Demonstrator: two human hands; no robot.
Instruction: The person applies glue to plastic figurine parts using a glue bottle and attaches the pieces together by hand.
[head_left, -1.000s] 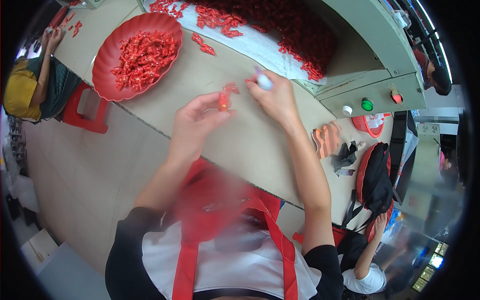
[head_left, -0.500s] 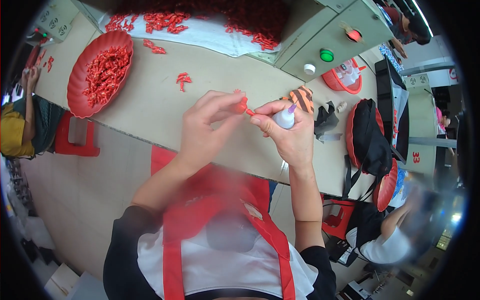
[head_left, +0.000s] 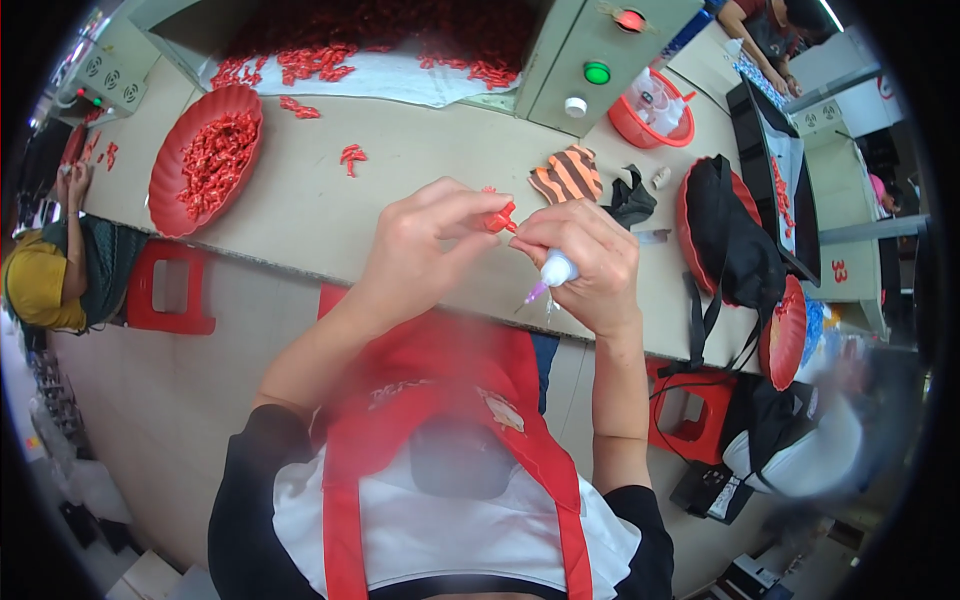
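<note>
Small red plastic part [head_left: 499, 217] half hidden by left hand [head_left: 425, 240], details too small to read. Right hand [head_left: 595, 258] covers back of white dropper bottle [head_left: 558, 268]. Red apron [head_left: 430, 355] blurred. Grey-green cabinet [head_left: 600, 105] cut off at top.

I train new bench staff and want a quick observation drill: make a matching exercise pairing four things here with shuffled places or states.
Things:
1. Left hand
2. Green button
3. Right hand
4. Striped cloth

Places or states:
A. Holding a white bottle
B. On the table, beside a crumpled black thing
C. Holding a small red piece, no bottle
D. Between a red light and a white knob

Pairs: 1-C, 2-D, 3-A, 4-B
</note>
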